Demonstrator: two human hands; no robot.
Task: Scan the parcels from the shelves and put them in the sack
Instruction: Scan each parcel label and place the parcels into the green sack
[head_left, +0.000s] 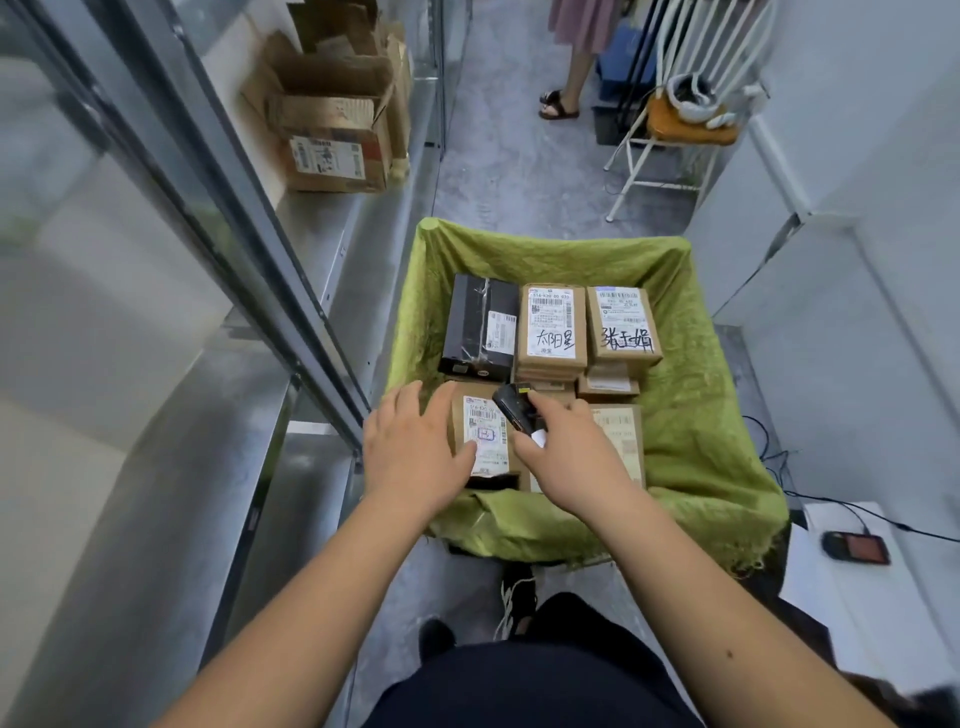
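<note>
Down at centre frame, the left hand (413, 447) lies with straight fingers on a labelled parcel (485, 436) inside the green sack (696, 415); the right hand (566, 452) clasps the scanner (514, 413). That small box looks stiff and light, best gripped by its long edges.

Green sack (691, 415) centre frame, open, parcels packed inside; left hand (415, 447) fingers spread, resting on labelled brown parcel (485, 431) at sack's near left; right hand (566, 457) grips black scanner (517, 413) just above that parcel's label; black parcel (475, 327) behind; metal shelves (311, 291) along left; open cardboard box (332, 130) upper left; white chair (675, 119) upper right
</note>
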